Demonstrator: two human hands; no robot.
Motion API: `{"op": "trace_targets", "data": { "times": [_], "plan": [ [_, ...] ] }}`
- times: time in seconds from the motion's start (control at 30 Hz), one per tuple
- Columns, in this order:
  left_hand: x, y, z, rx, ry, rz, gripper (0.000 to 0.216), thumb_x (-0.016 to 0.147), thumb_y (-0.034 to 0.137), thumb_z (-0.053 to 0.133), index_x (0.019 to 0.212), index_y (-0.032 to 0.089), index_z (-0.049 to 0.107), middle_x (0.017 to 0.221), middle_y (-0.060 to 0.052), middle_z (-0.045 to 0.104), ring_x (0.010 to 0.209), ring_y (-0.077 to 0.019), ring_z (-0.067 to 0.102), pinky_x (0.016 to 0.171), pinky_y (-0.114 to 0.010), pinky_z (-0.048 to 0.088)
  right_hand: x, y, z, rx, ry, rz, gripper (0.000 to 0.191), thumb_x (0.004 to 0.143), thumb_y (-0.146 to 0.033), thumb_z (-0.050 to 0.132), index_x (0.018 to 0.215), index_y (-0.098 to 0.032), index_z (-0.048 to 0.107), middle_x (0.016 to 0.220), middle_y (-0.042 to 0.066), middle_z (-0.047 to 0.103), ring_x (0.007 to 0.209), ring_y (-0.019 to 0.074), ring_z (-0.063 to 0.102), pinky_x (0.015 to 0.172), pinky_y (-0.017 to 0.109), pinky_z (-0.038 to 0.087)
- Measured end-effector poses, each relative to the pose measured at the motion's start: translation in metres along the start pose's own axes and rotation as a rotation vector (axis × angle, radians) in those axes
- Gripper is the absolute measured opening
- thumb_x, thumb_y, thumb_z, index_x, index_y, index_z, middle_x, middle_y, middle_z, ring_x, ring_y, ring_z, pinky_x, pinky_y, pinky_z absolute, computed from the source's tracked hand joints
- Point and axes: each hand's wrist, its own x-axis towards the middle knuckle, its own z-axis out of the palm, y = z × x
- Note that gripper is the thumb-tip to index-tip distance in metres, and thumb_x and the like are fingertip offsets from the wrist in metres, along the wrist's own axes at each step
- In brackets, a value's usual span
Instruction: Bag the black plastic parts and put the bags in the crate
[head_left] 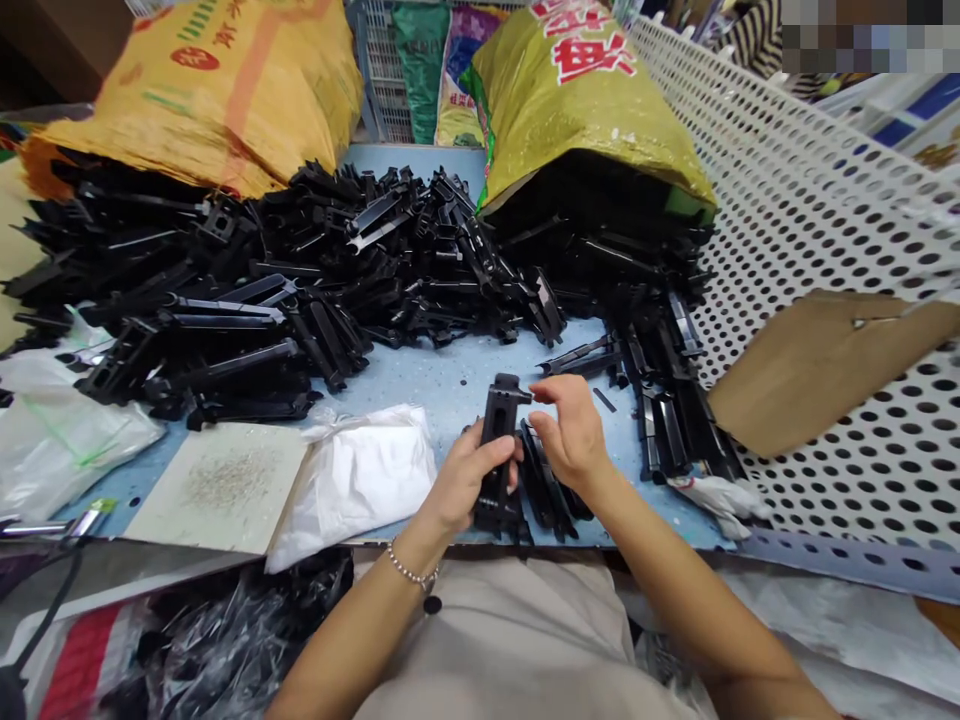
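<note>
A long black plastic part is gripped upright in my left hand, the thumb lying across its front face. At the part's upper right side is my right hand, its fingers curled and the index fingertip at a small piece sticking out there. Whether that hand holds anything tiny cannot be made out. Several similar black parts lie on the blue table just beneath and beside my hands, partly hidden by them.
A big heap of black parts covers the back of the blue table, spilling from an orange sack and a yellow-green sack. At left are a pale board with tiny bits and a white plastic bag. A perforated white panel borders the right.
</note>
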Motion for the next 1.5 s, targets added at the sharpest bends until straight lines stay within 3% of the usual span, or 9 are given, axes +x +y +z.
{"op": "trace_targets", "data": {
  "times": [0.23,0.4,0.53,0.77,0.97,1.13,1.27,1.37,1.5],
  "plan": [
    [-0.005,0.005,-0.01,-0.077,0.173,0.046,0.034,0.075,0.043,0.071,0.092,0.014,0.061,0.074,0.0,0.061,0.053,-0.0079,0.054,0.05,-0.02,0.043,0.007,-0.004,0.019,0.191,-0.239,0.043,0.045,0.103,-0.044,0.02,0.079,-0.022,0.051,0.07,0.002,0.053,0.066,0.0174,0.05,0.065,0.033,0.042],
    [-0.007,0.012,-0.02,-0.162,0.235,0.059,0.048,0.078,0.046,0.069,0.111,0.013,0.059,0.078,-0.002,0.063,0.059,-0.0075,0.054,0.055,-0.018,0.045,-0.038,-0.033,0.027,0.046,-0.325,-0.339,0.039,0.1,-0.047,0.032,0.094,-0.019,0.057,0.087,0.009,0.061,0.077,0.0214,0.05,0.07,0.037,0.039],
    [-0.014,0.008,-0.026,-0.053,0.359,0.124,0.054,0.075,0.048,0.072,0.115,0.018,0.05,0.075,0.002,0.06,0.06,-0.0101,0.058,0.056,-0.02,0.048,-0.043,-0.034,0.035,0.066,-0.359,-0.334,0.036,0.101,-0.04,0.031,0.092,-0.018,0.058,0.082,0.008,0.06,0.074,0.0199,0.049,0.069,0.034,0.041],
    [-0.024,-0.034,-0.076,0.367,0.584,0.151,0.047,0.081,0.036,0.064,0.122,0.021,0.049,0.112,-0.008,0.063,0.107,-0.0258,0.062,0.095,-0.046,0.049,0.03,0.08,0.002,-0.501,-0.275,0.021,0.04,0.089,-0.009,0.035,0.121,-0.015,0.058,0.125,0.018,0.059,0.119,0.0288,0.049,0.097,0.046,0.039],
    [0.008,-0.074,-0.063,0.768,0.49,0.309,0.048,0.091,0.036,0.05,0.136,0.019,0.048,0.141,-0.015,0.043,0.137,-0.029,0.036,0.117,-0.05,0.024,0.053,0.139,-0.02,-0.728,-0.446,-0.002,0.053,0.081,-0.011,0.048,0.133,-0.015,0.053,0.121,0.015,0.064,0.117,0.0302,0.053,0.109,0.055,0.025],
    [0.013,-0.056,-0.039,0.889,0.372,0.442,0.051,0.092,0.04,0.05,0.138,0.02,0.045,0.148,-0.016,0.035,0.141,-0.0317,0.027,0.117,-0.054,0.02,0.034,0.087,-0.038,-0.18,-0.225,0.171,0.049,0.088,-0.036,0.054,0.134,-0.017,0.052,0.124,0.013,0.062,0.114,0.0299,0.056,0.098,0.044,0.042],
    [0.008,-0.027,-0.014,0.46,0.082,0.47,0.068,0.086,0.052,0.058,0.145,0.026,0.033,0.148,-0.01,0.038,0.14,-0.0296,0.032,0.116,-0.046,0.027,0.001,0.018,-0.025,0.391,-0.459,0.228,0.035,0.099,-0.041,0.037,0.115,-0.022,0.06,0.103,0.007,0.066,0.095,0.0228,0.062,0.085,0.038,0.049],
    [0.004,-0.014,-0.002,0.188,0.018,0.314,0.059,0.084,0.05,0.061,0.134,0.024,0.044,0.127,-0.008,0.056,0.12,-0.0263,0.054,0.101,-0.039,0.045,-0.014,-0.011,-0.008,0.333,-0.305,0.203,0.028,0.098,-0.042,0.042,0.091,-0.021,0.059,0.09,0.005,0.06,0.086,0.0198,0.058,0.08,0.035,0.048],
    [-0.005,-0.008,-0.001,0.073,0.043,0.1,0.05,0.085,0.049,0.059,0.125,0.021,0.048,0.088,-0.003,0.063,0.075,-0.0165,0.065,0.067,-0.028,0.052,-0.011,-0.006,0.003,0.07,-0.13,0.106,0.025,0.098,-0.044,0.043,0.098,-0.022,0.053,0.089,0.006,0.057,0.078,0.0187,0.055,0.071,0.033,0.045]
  ]
}}
